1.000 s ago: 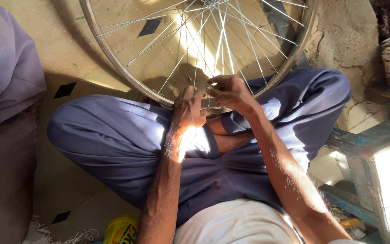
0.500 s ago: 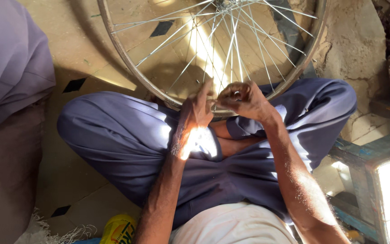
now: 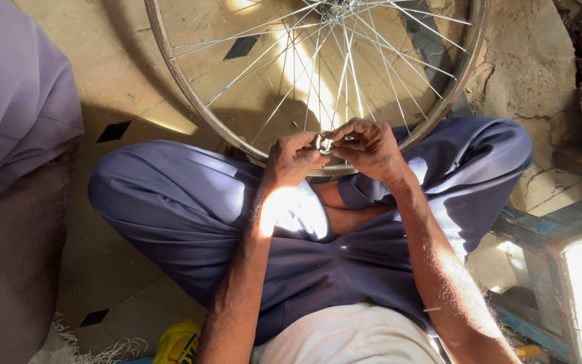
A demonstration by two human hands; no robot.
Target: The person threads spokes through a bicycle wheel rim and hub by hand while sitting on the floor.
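The bicycle wheel (image 3: 237, 138) stands in front of you with its metal rim resting across your crossed legs, the lower arc of the rim passing just behind your knuckles. Its top is cut off by the frame edge, so you see only part of the hub (image 3: 335, 7) and the thin spokes (image 3: 345, 74) fanning down from it. Where the spokes meet the rim near your hands, a small shiny metal piece (image 3: 325, 143) sits between your fingertips; it is too small and too covered to tell what it is.

Your left hand (image 3: 291, 160) is curled, thumb and forefinger pinching at that small piece. Your right hand (image 3: 368, 147) is curled over it from the other side, fingers bunched together on the same spot, so the two hands touch. The exact grip of either hand is partly hidden by the knuckles.

Your dark blue trousers (image 3: 190, 216) fill the middle of the view, with a strong patch of sunlight on your left wrist. To your left a purple cloth (image 3: 15, 101) drapes over something brown, both cut off. At the bottom edge a yellow object (image 3: 178, 342) is only half visible. To your right a worn blue wooden frame (image 3: 547, 229) is washed out by glare.
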